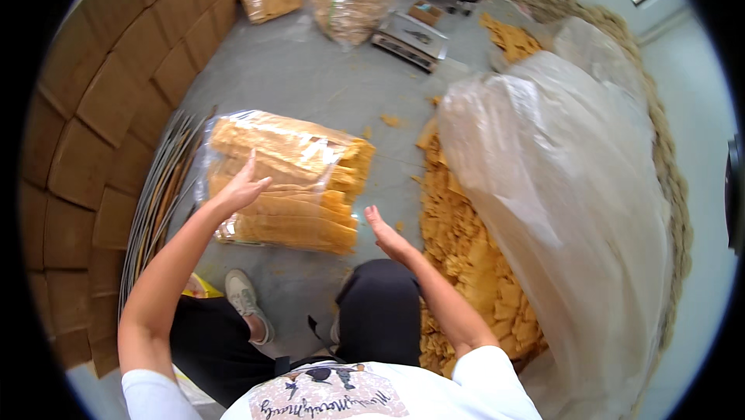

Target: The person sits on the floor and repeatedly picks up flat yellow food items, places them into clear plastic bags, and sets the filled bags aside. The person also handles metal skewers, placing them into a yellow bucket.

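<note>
Clear plastic bag (283,179) stuffed with stacks of tan sheets sits on the concrete floor (310,78) right in front of the person's knees. The left hand (242,185) rests flat on its near end, fingers spread; the right hand (388,235) hovers open just beside it, touching nothing. The bag looks pretty full to me, though its right end appears open, so I'd guess closing is what's left. A big loose heap of the same tan pieces (466,257) lies beside a huge plastic sack (566,187), so plenty remains unpacked.
</note>
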`<action>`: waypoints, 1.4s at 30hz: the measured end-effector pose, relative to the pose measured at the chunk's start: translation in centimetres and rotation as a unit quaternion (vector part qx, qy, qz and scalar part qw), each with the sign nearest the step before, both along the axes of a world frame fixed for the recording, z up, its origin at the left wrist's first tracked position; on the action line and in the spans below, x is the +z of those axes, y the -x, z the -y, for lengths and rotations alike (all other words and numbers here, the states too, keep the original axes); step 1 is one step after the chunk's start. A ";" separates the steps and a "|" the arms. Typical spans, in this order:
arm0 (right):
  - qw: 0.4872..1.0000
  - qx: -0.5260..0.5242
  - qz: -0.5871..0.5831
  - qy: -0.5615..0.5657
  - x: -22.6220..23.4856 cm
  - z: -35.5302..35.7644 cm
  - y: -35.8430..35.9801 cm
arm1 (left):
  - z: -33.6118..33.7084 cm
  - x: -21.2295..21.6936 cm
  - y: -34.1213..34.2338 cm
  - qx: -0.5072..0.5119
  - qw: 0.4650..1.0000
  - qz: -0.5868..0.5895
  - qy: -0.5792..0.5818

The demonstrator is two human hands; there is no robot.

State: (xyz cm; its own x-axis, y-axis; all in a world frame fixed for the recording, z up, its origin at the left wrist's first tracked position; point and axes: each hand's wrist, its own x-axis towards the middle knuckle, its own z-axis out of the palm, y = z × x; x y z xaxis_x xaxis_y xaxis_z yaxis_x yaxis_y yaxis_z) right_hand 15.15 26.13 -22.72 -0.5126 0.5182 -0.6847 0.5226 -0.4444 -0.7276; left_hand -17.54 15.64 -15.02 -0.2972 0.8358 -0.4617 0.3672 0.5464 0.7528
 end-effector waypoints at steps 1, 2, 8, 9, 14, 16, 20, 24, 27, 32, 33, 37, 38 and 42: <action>0.998 0.000 0.012 -0.066 0.4 0.6 -1.9 | 0.4 2.3 -1.6 -0.012 0.999 0.038 -0.012; 0.993 -0.033 -0.011 -0.109 -1.6 1.1 -4.8 | 0.7 4.3 -3.0 -0.026 0.996 0.076 -0.023; 0.933 -0.004 0.119 -0.340 -2.4 10.2 -20.2 | 6.4 11.8 -6.1 -0.149 0.984 -0.029 -0.089; 0.921 -0.057 0.125 -0.366 -2.0 11.4 -22.4 | 7.1 12.2 -6.3 -0.164 0.981 -0.074 -0.075; 0.852 -0.159 0.316 -0.386 0.5 14.0 -31.0 | 11.0 10.4 -6.2 -0.230 0.910 -0.340 0.061; 0.856 -0.251 0.319 -0.320 0.6 13.9 -32.8 | 11.9 8.9 -5.2 -0.297 0.874 -0.342 0.173; 0.863 -0.487 0.037 -0.128 4.0 11.4 -34.4 | 11.9 5.8 -2.6 -0.304 0.911 -0.238 0.144; 0.746 -0.586 -0.286 -0.138 9.2 2.5 -36.4 | 10.9 5.4 -3.3 -0.237 0.952 -0.182 0.068; 0.671 -0.605 -0.405 -0.143 18.6 -4.8 -35.6 | 10.7 5.0 -3.4 -0.256 0.943 -0.190 0.092; 0.639 -0.410 -0.590 -0.275 34.2 -11.9 -33.9 | 11.1 3.1 -2.1 -0.263 0.945 -0.166 0.098; 0.645 -0.391 -0.592 -0.283 34.9 -12.1 -33.5 | 11.0 3.3 -2.3 -0.257 0.947 -0.165 0.097; 0.697 -0.357 -0.529 -0.328 31.6 -13.1 -33.8 | 10.3 5.0 -4.1 -0.246 0.951 -0.158 0.102; 0.733 -0.351 -0.456 -0.361 27.8 -14.1 -35.1 | 10.1 5.4 -4.6 -0.257 0.946 -0.174 0.096; 0.849 -0.370 -0.119 -0.358 17.9 -11.1 -33.8 | 10.3 7.0 -5.2 -0.251 0.943 -0.188 0.115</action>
State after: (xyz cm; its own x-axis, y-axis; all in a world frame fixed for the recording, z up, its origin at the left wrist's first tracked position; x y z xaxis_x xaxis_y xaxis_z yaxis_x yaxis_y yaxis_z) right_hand 48.96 37.19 -4.77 0.0549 0.9983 0.0192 0.0925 0.0140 -0.9956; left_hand -12.31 5.35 -8.01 -0.0697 0.8057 -0.5883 0.8398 0.3657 0.4012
